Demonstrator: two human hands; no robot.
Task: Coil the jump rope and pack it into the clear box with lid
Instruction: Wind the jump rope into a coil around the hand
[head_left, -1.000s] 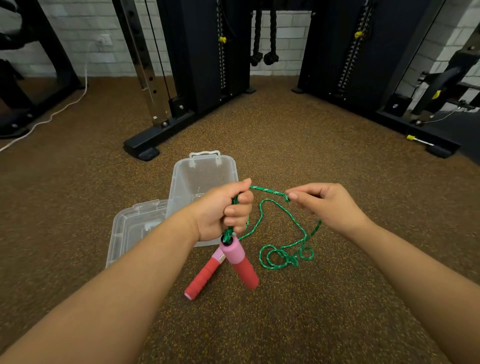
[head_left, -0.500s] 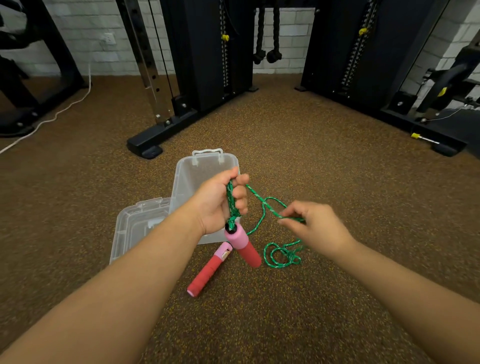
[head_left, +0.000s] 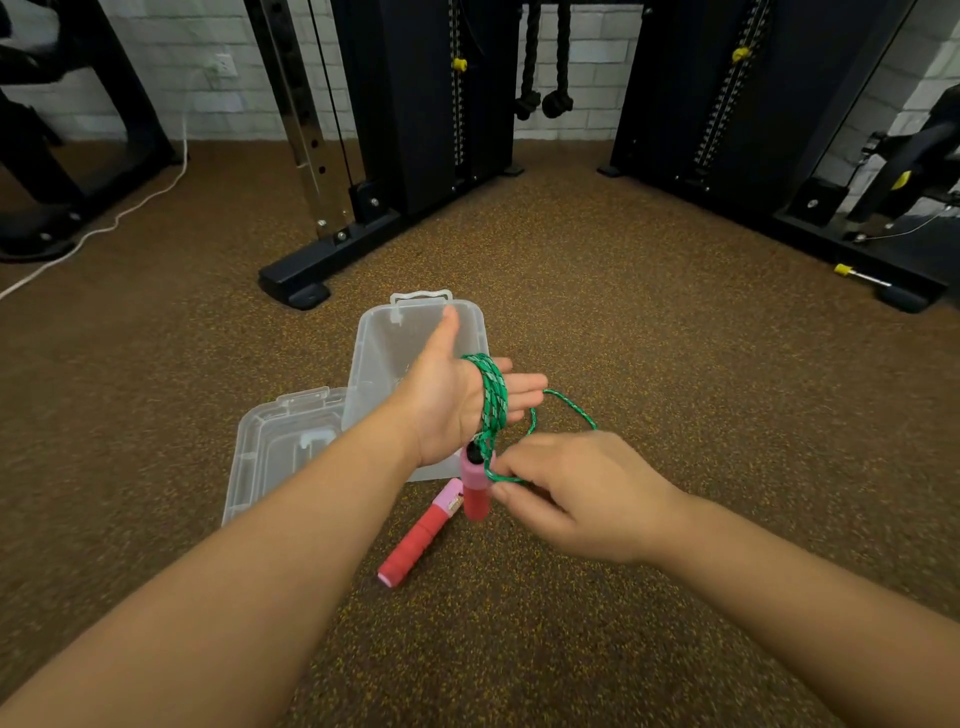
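The green jump rope (head_left: 492, 397) is wound in several turns around my left hand (head_left: 447, 392), whose palm faces up with the fingers spread. One pink-and-red handle (head_left: 475, 486) hangs below that palm. My right hand (head_left: 576, 493) pinches the loose strand of rope just beside this handle, and a slack loop runs up to the right. The second handle (head_left: 418, 535) lies on the floor. Behind my left hand stands the clear box (head_left: 384, 358), without its lid. Its lid (head_left: 275, 457) lies flat to the left, touching the box.
Brown speckled rubber floor all around. Black gym machine frames stand behind the box, with a base foot (head_left: 298, 283) just beyond it. A white cable (head_left: 104, 226) trails at far left. More black equipment with a yellow-tipped pin (head_left: 857, 275) is at right.
My left hand has opened from a fist to a flat palm with the rope wound around it. My right hand has moved down and left to the hanging handle, taking up the rope pile.
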